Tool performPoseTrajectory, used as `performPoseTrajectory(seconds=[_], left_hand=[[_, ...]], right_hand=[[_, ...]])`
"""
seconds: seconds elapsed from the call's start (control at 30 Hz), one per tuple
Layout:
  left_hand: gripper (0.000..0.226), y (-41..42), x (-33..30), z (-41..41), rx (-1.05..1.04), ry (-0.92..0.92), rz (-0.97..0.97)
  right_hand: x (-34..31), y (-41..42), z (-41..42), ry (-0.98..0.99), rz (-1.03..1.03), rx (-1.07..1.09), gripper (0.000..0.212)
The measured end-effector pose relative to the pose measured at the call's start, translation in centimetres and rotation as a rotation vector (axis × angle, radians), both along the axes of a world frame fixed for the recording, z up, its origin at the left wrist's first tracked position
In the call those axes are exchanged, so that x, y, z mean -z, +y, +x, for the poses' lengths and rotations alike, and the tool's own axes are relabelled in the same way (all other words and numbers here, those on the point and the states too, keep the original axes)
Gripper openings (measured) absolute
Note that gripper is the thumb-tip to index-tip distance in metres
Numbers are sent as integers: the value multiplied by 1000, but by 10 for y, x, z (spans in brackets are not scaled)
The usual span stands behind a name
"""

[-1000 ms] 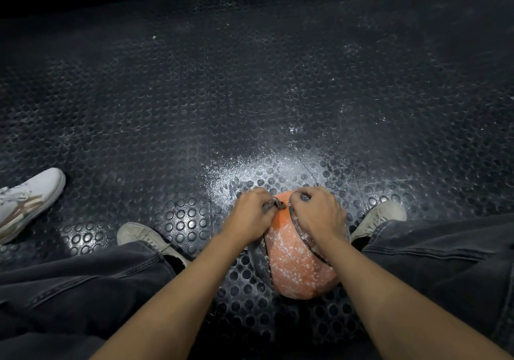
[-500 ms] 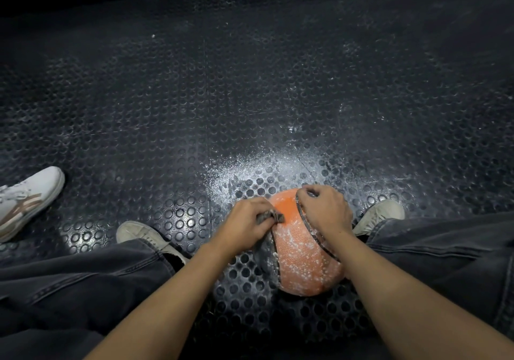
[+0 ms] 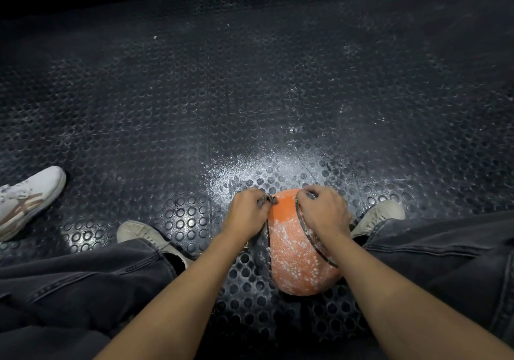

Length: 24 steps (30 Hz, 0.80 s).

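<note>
Left hand (image 3: 247, 212), right hand (image 3: 325, 212) grip cover (image 3: 267, 200) on ball (image 3: 300, 262)

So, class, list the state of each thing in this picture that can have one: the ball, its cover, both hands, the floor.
orange ball: lying on the floor, speckled with white powder, partly bare between the cover's edges.
dark cover: open at the top, edges held apart.
left hand: pinches one cover edge.
right hand: grips the other edge.
studded floor: dusted with white powder ahead of the ball.
</note>
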State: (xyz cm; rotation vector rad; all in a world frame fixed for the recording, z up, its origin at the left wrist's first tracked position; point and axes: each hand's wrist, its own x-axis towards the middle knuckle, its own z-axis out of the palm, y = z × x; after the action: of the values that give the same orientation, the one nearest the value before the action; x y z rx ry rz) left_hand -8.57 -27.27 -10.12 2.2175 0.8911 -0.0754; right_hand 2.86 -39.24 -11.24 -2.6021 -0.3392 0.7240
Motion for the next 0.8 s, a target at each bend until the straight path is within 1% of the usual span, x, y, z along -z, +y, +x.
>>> performPoseTrajectory(seconds=[0.03, 0.1, 0.13, 0.17, 0.2, 0.27, 0.33, 0.37, 0.47, 0.53, 0.57, 0.6, 0.67, 0.7, 0.73, 0.77, 0.8], left_hand=[[32, -2, 0, -3, 19, -19, -12], [13, -5, -6, -15, 126, -57, -89], [11, -6, -8, -20, 187, -62, -93], [15, -6, -6, -21, 226, -68, -74], [16, -5, -5, -19, 215, -68, -57], [12, -2, -4, -7, 104, -27, -31], [28, -2, -1, 2, -5, 17, 24], [30, -2, 2, 1, 5, 8, 33], [10, -8, -1, -16, 139, -71, -56], [16, -8, -3, -25, 216, -86, -100], [17, -6, -3, -25, 225, -84, -87], [16, -5, -3, -22, 200, -83, -79], [12, -2, -4, -10, 82, -39, -46], [19, -1, -4, -6, 31, -12, -21], [28, 0, -3, -3, 8, -3, -13], [31, -1, -4, -4, 24, -9, -18], [27, -2, -7, -7, 55, -28, -55]], right_hand=[[-1, -1, 0, -3, -1, 12, 36], [0, -2, 2, 5, 10, 35, 38], [0, -2, 4, 12, 16, 33, 40], [1, -1, 5, 19, 17, 16, 41], [1, -1, 5, 27, 18, -11, 44], [0, -1, 2, 37, 6, -77, 53], [-1, -3, -2, 28, -16, -137, 56], [-1, -5, -2, 19, -19, -142, 56], [-4, -9, 2, 14, -7, -78, 52], [-5, -8, 4, 23, -11, -70, 51], [-5, -7, 3, 23, -14, -72, 51], [-5, -6, 2, 16, -12, -70, 51], [-7, -4, -2, -6, -23, -63, 50], [-8, -3, -5, -14, -39, -65, 51], [-8, -2, -7, -19, -56, -63, 51], [-8, -2, -9, -21, -67, -52, 50], [-8, -2, -11, -21, -72, -36, 50]])
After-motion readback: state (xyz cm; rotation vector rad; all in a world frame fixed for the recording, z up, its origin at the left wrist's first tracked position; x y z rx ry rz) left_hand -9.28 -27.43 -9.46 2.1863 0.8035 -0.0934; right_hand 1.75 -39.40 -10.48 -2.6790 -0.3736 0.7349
